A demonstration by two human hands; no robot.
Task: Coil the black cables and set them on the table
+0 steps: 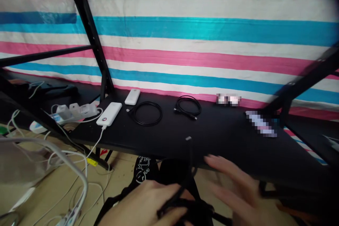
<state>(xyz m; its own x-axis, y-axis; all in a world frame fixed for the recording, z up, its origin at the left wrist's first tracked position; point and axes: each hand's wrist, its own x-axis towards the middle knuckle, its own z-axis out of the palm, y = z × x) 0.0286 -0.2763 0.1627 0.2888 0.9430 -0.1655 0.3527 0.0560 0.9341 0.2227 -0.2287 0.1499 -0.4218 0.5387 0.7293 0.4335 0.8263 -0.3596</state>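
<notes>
My left hand [148, 203], low in the view, has its fingers wrapped round a black cable [191, 159]. One end of that cable, with a metal plug, sticks up in front of the black shelf [169, 137]. To the right, my right hand [233, 187] is blurred, its fingers spread and apart from the plug. Two coiled black cables lie on the shelf, one at the middle [147, 113] and one farther right [188, 107]. A white power bank [109, 113] with a white cord plugged in lies at the left, a smaller one [132, 96] behind it.
A white power strip [39, 126] with chargers is at the left, and white cords hang in the left foreground. Black metal posts [92, 35] frame the shelf. Striped sheeting [198, 28] hangs behind. Two pixelated items lie at the shelf's right.
</notes>
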